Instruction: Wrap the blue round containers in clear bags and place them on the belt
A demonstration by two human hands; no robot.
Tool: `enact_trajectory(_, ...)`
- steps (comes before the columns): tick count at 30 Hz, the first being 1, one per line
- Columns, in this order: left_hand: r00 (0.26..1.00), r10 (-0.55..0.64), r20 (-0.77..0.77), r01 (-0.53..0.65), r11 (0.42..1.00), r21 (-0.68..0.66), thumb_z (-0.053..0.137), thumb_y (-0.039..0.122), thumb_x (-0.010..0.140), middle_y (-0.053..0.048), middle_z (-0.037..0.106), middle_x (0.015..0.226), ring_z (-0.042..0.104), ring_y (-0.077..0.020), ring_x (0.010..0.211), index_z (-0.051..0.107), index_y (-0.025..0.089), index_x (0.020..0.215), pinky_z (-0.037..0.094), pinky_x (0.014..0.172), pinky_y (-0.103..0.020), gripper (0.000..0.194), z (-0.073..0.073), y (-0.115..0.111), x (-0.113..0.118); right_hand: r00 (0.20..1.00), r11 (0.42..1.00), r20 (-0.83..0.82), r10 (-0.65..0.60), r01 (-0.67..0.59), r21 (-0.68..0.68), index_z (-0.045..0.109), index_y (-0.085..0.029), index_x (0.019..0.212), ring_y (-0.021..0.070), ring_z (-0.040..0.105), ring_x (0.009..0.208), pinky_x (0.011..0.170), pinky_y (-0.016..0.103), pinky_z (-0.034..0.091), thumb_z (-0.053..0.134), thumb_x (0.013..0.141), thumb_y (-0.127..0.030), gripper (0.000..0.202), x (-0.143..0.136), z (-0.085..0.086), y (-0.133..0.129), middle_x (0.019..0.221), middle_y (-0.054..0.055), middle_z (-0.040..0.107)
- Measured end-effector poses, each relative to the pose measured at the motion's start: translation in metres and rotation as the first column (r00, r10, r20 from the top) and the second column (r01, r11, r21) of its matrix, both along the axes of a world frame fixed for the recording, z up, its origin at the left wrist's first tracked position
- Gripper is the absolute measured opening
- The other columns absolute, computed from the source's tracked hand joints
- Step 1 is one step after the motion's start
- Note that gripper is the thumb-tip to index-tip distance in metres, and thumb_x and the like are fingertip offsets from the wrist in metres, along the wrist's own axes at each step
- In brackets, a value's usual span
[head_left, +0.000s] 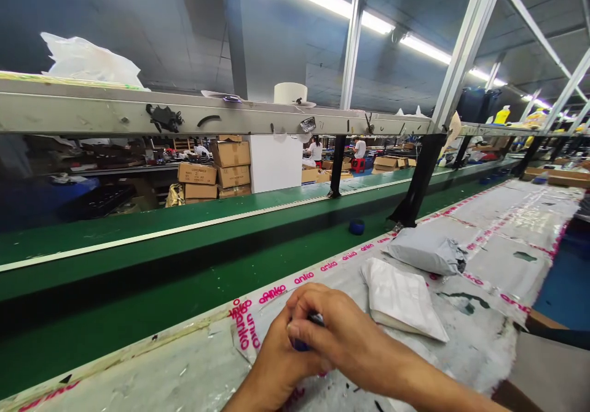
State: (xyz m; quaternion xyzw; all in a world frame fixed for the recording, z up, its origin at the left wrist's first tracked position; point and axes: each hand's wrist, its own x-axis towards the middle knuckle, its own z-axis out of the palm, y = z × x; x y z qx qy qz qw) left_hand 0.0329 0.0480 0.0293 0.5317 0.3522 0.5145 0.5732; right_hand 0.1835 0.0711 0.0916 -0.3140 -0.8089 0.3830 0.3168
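My left hand [276,353] and my right hand [338,329] meet above the near edge of the plastic-covered workbench. Between them they grip a small dark blue piece [300,343]. Fingers hide most of it, so I cannot make out its kind. The right thumb and fingers curl over it from above, while the left hand wraps it from below. Just right of the hands lies a stack of white plastic bags [405,298]. Behind that stack rests a grey plastic packet [426,251].
A green conveyor belt [258,261] runs along the bench's far side, carrying a small blue round object [356,227]. Above it, a metal shelf beam [258,117] holds a white roll [290,93]. Cardboard boxes [233,165] and two seated people are farther back.
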Motion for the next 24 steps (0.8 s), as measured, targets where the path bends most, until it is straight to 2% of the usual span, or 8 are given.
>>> enact_trajectory(2, 0.998, -0.057, 0.040, 0.058, 0.998, -0.008, 0.091, 0.032, 0.060, -0.006, 0.069, 0.108, 0.061, -0.0281, 0.104, 0.064, 0.017, 0.119, 0.047, 0.089, -0.034, 0.067, 0.003, -0.001, -0.001, 1.000, 0.993, -0.015, 0.026, -0.028, -0.113, 0.064, -0.019, 0.084, 0.0180, 0.060, 0.085, 0.073, 0.028, 0.044, 0.066, 0.092, -0.023, 0.010, 0.001, 0.002, 0.007, 0.092, 0.001, 0.068)
enact_trajectory(5, 0.997, -0.072, 0.031, 0.073, 0.997, -0.036, 0.090, 0.035, 0.061, -0.007, 0.069, 0.109, 0.060, -0.0285, 0.104, 0.064, 0.016, 0.121, 0.046, 0.087, -0.034, 0.068, 0.004, -0.001, -0.005, 0.992, 0.947, -0.099, 0.076, -0.102, -0.304, 0.066, -0.016, 0.087, 0.0171, 0.057, 0.075, 0.064, 0.026, 0.041, 0.068, 0.091, -0.038, 0.022, 0.000, 0.000, 0.016, 0.083, 0.002, 0.067)
enact_trajectory(7, 0.997, -0.076, 0.005, 0.076, 0.995, -0.064, 0.088, 0.038, 0.063, -0.009, 0.069, 0.112, 0.059, -0.0292, 0.105, 0.063, 0.016, 0.124, 0.045, 0.088, -0.035, 0.070, 0.002, -0.001, -0.008, 0.988, 0.928, -0.149, 0.051, -0.102, -0.359, 0.065, -0.015, 0.085, 0.0159, 0.054, 0.072, 0.062, 0.026, 0.039, 0.070, 0.090, -0.043, 0.029, -0.001, -0.004, 0.018, 0.079, 0.002, 0.064)
enact_trajectory(10, 0.995, -0.058, -0.078, 0.052, 0.996, -0.077, 0.085, 0.042, 0.068, -0.008, 0.068, 0.110, 0.058, -0.0270, 0.102, 0.063, 0.016, 0.123, 0.044, 0.085, -0.034, 0.065, -0.003, 0.000, -0.011, 0.977, 0.936, -0.211, -0.008, -0.067, -0.347, 0.062, -0.016, 0.081, 0.0165, 0.055, 0.074, 0.066, 0.027, 0.042, 0.071, 0.090, -0.045, 0.032, -0.001, -0.007, 0.017, 0.080, 0.002, 0.064)
enact_trajectory(14, 0.981, 0.015, -0.193, -0.022, 0.999, -0.031, 0.080, 0.044, 0.074, -0.003, 0.062, 0.091, 0.054, -0.0199, 0.087, 0.064, 0.017, 0.102, 0.040, 0.076, -0.029, 0.042, -0.006, 0.002, -0.014, 0.953, 0.974, -0.286, -0.098, 0.033, -0.222, 0.061, -0.018, 0.082, 0.0180, 0.058, 0.082, 0.073, 0.028, 0.044, 0.067, 0.093, -0.047, 0.032, 0.010, -0.008, 0.015, 0.086, 0.002, 0.065)
enact_trajectory(17, 0.980, 0.030, -0.197, -0.042, 0.998, -0.055, 0.075, 0.047, 0.078, 0.001, 0.057, 0.079, 0.050, -0.0162, 0.075, 0.062, 0.018, 0.091, 0.038, 0.069, -0.027, 0.034, -0.006, 0.004, -0.016, 0.962, 0.970, -0.164, -0.219, 0.196, -0.147, 0.065, -0.021, 0.103, 0.0203, 0.060, 0.093, 0.077, 0.029, 0.045, 0.066, 0.094, -0.050, 0.030, 0.025, -0.012, 0.012, 0.103, 0.004, 0.066)
enact_trajectory(20, 0.981, 0.083, -0.178, -0.090, 0.995, -0.031, 0.070, 0.047, 0.083, 0.000, 0.062, 0.087, 0.054, -0.0178, 0.083, 0.063, 0.019, 0.090, 0.042, 0.075, -0.027, 0.029, -0.007, 0.004, -0.017, 0.980, 0.963, 0.033, -0.196, 0.198, -0.182, 0.062, -0.024, 0.124, 0.0218, 0.062, 0.096, 0.076, 0.030, 0.047, 0.076, 0.086, -0.048, 0.047, 0.035, -0.023, 0.007, 0.121, 0.006, 0.064)
enact_trajectory(24, 0.981, 0.137, -0.141, -0.145, 0.988, -0.049, 0.066, 0.049, 0.087, -0.002, 0.065, 0.095, 0.057, -0.0193, 0.089, 0.066, 0.020, 0.092, 0.043, 0.080, -0.028, 0.029, -0.010, 0.003, -0.009, 0.986, 0.945, -0.051, -0.157, 0.135, -0.298, 0.068, -0.018, 0.110, 0.0159, 0.060, 0.073, 0.062, 0.024, 0.043, 0.072, 0.088, -0.043, 0.034, 0.030, -0.045, 0.007, 0.092, 0.003, 0.068)
